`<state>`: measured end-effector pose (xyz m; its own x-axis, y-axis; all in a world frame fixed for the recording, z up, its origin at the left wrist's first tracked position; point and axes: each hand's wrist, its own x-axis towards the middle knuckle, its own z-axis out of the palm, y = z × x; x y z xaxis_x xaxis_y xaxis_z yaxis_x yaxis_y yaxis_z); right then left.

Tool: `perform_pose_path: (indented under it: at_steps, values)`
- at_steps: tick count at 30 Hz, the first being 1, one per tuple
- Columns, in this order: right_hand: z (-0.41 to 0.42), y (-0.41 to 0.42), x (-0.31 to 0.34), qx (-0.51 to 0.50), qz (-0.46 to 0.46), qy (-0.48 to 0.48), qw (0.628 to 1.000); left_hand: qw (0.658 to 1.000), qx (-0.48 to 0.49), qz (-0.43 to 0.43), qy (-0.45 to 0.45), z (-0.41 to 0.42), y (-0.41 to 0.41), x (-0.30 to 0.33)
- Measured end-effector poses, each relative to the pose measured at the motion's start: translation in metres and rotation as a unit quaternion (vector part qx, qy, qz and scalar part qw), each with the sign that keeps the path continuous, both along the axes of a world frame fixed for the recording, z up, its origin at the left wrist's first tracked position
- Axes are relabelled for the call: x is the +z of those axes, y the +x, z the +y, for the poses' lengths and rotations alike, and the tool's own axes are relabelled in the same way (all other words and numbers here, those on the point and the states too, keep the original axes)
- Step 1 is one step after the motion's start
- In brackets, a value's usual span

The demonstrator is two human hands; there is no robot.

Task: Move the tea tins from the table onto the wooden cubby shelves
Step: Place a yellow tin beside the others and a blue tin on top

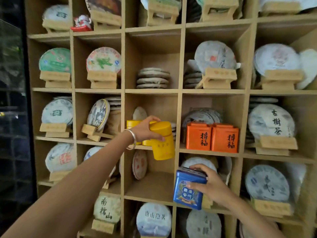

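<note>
My one head camera looks straight ahead at the wooden cubby shelves point(180, 91), close enough that cubbies fill the view beyond both my grips.

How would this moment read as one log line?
left hand: holds yellow tin at cubby | right hand: holds blue tin | orange tins: shelved

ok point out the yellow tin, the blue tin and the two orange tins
yellow tin point(163, 145), head view, front of its body below the lid
blue tin point(187, 194), head view, printed front face
orange tins point(199, 139), head view, front of the left one of the pair
</note>
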<state>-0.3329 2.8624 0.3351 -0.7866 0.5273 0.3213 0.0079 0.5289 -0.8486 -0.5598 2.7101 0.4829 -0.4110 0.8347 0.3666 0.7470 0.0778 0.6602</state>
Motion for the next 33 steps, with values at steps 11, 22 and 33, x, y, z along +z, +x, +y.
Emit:
perform_pose_path:
  at_steps: [11, 22, 33]
  values:
    - [0.053, -0.049, -0.012, 0.032, -0.037, -0.003, 0.999, 0.999, -0.014, 0.049, 0.004, 0.072, -0.056, 0.058]
    - [0.056, -0.075, -0.004, 0.022, -0.043, -0.016, 0.999, 0.997, -0.061, 0.049, -0.015, 0.105, -0.086, 0.067]
    - [0.050, -0.089, -0.017, 0.016, -0.058, -0.015, 0.998, 0.976, -0.045, 0.165, -0.132, 0.136, -0.097, 0.058]
